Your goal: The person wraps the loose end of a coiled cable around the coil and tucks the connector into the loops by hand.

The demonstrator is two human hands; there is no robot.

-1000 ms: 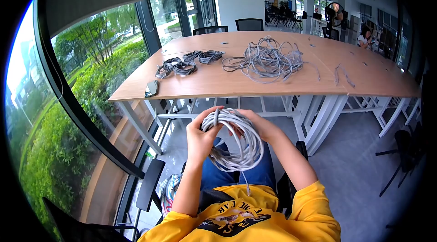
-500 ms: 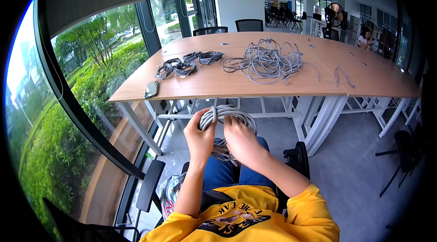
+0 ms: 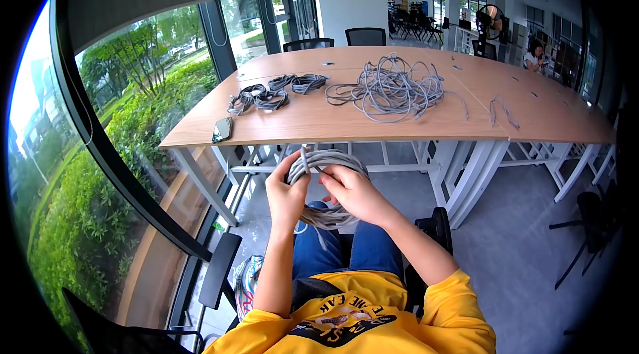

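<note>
A coil of grey cable [image 3: 336,158] hangs over my lap, in front of the table edge. My left hand [image 3: 286,194] is closed around the coil's upper left side, where one turn of cable crosses over the bundle. Inside the loop, my right hand [image 3: 353,193] pinches a piece of the cable between thumb and finger; its other fingers are curled and partly hidden. The lower part of the coil [image 3: 326,217] hangs near my knees, with a loose strand below it.
On the wooden table [image 3: 279,129] lie a tangled pile of grey cables [image 3: 393,91], several coiled cables [image 3: 258,98], a phone [image 3: 223,129] and short cable pieces [image 3: 504,113]. A window stands at left. A person [image 3: 534,57] sits far right.
My right hand has come down and turned, its thumb and fingers now showing inside the loop. The coil and my left hand have shifted slightly left, and the loop hangs wider.
</note>
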